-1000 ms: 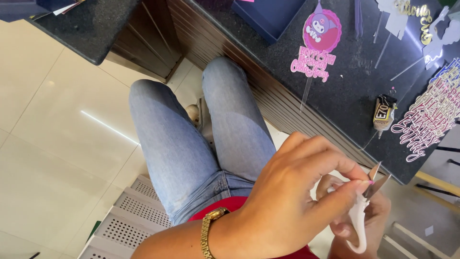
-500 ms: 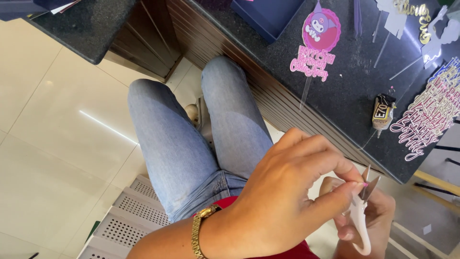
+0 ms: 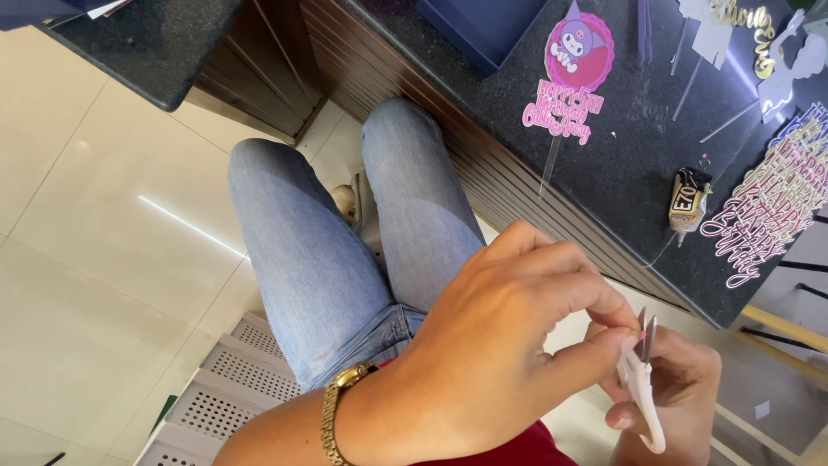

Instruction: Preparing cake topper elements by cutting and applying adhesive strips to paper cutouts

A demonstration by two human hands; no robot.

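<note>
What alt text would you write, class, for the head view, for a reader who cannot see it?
Seen from above, a seated person's left hand pinches a tiny pink piece at the tips of white tweezers held in the right hand. Beyond their jeans, a dark counter holds a pink topper, a glue tube and more toppers.

I see a bright, evenly lit scene. A white streak of glare crosses the glossy floor tiles (image 3: 103, 259), and the dark counter (image 3: 630, 173) shines at upper right. My near hand (image 3: 509, 345) looks slightly soft; shadows are faint.
</note>
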